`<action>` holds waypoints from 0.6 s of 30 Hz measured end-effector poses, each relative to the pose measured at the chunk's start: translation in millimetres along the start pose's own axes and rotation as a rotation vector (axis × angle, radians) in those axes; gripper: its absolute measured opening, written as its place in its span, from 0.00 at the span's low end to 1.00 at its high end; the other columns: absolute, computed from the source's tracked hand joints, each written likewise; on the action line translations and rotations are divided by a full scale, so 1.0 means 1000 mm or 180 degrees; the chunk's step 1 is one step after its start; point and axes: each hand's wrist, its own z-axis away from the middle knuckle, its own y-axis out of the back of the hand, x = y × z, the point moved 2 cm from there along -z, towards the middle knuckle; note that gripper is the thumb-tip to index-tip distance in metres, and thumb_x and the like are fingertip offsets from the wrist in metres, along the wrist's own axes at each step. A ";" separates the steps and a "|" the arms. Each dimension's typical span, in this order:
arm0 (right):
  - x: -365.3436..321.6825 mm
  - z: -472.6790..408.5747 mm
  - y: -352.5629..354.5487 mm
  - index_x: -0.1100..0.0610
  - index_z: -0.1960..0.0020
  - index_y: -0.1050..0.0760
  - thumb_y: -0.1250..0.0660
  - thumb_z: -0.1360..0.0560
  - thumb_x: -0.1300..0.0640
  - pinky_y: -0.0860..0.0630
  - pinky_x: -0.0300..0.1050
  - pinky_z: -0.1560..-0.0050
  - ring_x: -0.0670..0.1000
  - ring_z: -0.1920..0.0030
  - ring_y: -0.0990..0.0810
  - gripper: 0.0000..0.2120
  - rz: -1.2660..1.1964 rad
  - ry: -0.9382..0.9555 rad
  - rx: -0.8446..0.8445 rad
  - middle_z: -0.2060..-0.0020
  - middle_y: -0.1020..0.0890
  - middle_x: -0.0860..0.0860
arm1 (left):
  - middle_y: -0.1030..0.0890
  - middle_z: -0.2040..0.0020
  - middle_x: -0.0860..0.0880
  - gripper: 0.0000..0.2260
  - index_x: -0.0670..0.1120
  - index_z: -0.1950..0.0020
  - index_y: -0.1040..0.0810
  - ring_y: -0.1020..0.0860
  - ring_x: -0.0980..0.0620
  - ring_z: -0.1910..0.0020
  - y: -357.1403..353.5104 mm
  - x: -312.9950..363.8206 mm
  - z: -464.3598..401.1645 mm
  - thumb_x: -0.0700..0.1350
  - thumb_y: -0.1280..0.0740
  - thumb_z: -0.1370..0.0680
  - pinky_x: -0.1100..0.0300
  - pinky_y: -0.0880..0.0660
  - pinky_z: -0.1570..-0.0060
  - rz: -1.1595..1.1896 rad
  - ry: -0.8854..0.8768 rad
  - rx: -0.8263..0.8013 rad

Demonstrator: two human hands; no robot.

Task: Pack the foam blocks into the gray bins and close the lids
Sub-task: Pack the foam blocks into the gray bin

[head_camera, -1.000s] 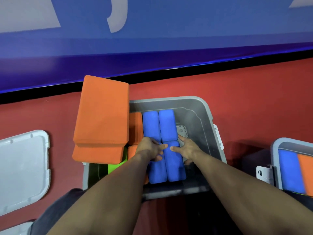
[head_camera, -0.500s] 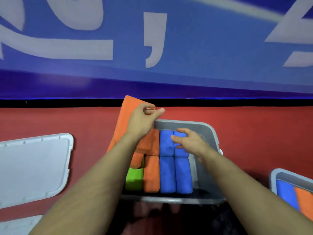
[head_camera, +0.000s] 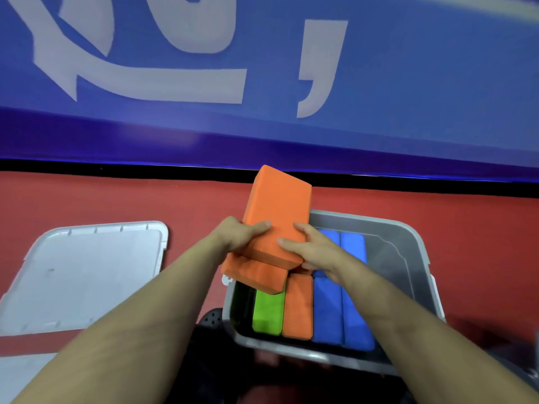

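A gray bin [head_camera: 408, 246] stands on the red floor in front of me. Inside it lie a green block [head_camera: 268, 314], a small orange block [head_camera: 298, 307] and blue blocks [head_camera: 341, 310] side by side. Both hands hold a large orange foam block [head_camera: 277, 211] tilted above the bin's left rear corner. My left hand [head_camera: 239, 236] grips its left edge and my right hand [head_camera: 309, 249] its right edge. A second large orange block [head_camera: 253, 274] lies just under it, over the bin's left rim.
A gray-white lid [head_camera: 87, 275] lies flat on the floor to the left of the bin. A blue wall with white lettering [head_camera: 175, 83] rises behind, above a black strip. Part of another pale lid [head_camera: 17, 371] shows at the bottom left.
My right hand has left the blue blocks and joined the left hand on the large orange block, which now stands higher and further right. The view shifted left.
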 end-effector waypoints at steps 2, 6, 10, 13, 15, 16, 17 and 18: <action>-0.002 0.002 0.007 0.43 0.22 0.37 0.23 0.30 0.40 0.21 0.42 0.52 0.45 0.41 0.21 0.41 -0.0208 -0.0010 -0.0001 0.32 0.27 0.45 | 0.19 0.39 0.45 0.40 0.41 0.33 0.25 0.20 0.45 0.45 -0.006 0.014 0.001 0.67 0.24 0.34 0.50 0.22 0.47 -0.0041 -0.0168 0.0254; -0.010 0.014 0.029 0.42 0.22 0.37 0.25 0.30 0.38 0.22 0.52 0.39 0.47 0.37 0.22 0.40 -0.0450 0.0164 0.0138 0.32 0.26 0.45 | 0.22 0.36 0.48 0.38 0.47 0.28 0.31 0.22 0.47 0.41 -0.013 0.052 0.011 0.63 0.23 0.31 0.48 0.22 0.45 0.0841 -0.0453 0.0271; -0.008 0.028 0.063 0.42 0.22 0.36 0.24 0.37 0.30 0.26 0.50 0.32 0.45 0.35 0.24 0.48 -0.0154 0.0406 0.0368 0.29 0.27 0.44 | 0.19 0.41 0.45 0.31 0.45 0.34 0.27 0.18 0.50 0.48 -0.039 0.076 0.021 0.57 0.21 0.30 0.48 0.16 0.51 0.1391 -0.0536 0.0087; 0.001 0.045 0.094 0.41 0.23 0.35 0.25 0.40 0.27 0.34 0.51 0.24 0.49 0.25 0.34 0.49 0.0547 0.0393 0.0693 0.22 0.38 0.50 | 0.18 0.45 0.48 0.27 0.45 0.36 0.23 0.17 0.53 0.52 -0.068 0.095 0.030 0.55 0.21 0.30 0.49 0.16 0.53 0.1375 -0.0637 0.0149; 0.005 0.059 0.112 0.42 0.22 0.38 0.24 0.37 0.30 0.41 0.54 0.21 0.52 0.19 0.47 0.49 0.1202 0.0570 0.0979 0.19 0.51 0.51 | 0.17 0.47 0.50 0.26 0.47 0.38 0.21 0.17 0.53 0.54 -0.090 0.110 0.037 0.56 0.21 0.31 0.51 0.16 0.57 0.1198 -0.0834 0.0173; 0.006 0.065 0.119 0.42 0.20 0.41 0.24 0.37 0.31 0.42 0.54 0.21 0.51 0.19 0.49 0.51 0.1407 0.0707 0.1086 0.18 0.53 0.50 | 0.16 0.47 0.50 0.26 0.48 0.39 0.20 0.16 0.53 0.54 -0.103 0.117 0.040 0.57 0.21 0.32 0.53 0.16 0.59 0.1143 -0.0909 0.0105; 0.008 0.073 0.128 0.43 0.19 0.44 0.23 0.37 0.32 0.42 0.53 0.21 0.50 0.19 0.49 0.53 0.1532 0.0783 0.1168 0.18 0.52 0.48 | 0.16 0.46 0.50 0.28 0.48 0.39 0.19 0.16 0.52 0.53 -0.120 0.124 0.044 0.59 0.21 0.34 0.53 0.16 0.60 0.1096 -0.0958 -0.0006; 0.009 0.078 0.132 0.45 0.18 0.47 0.22 0.37 0.34 0.42 0.51 0.22 0.48 0.19 0.48 0.56 0.1614 0.0834 0.1218 0.18 0.49 0.47 | 0.15 0.46 0.50 0.30 0.48 0.39 0.19 0.16 0.53 0.52 -0.131 0.128 0.048 0.62 0.22 0.36 0.53 0.16 0.59 0.1075 -0.0992 -0.0083</action>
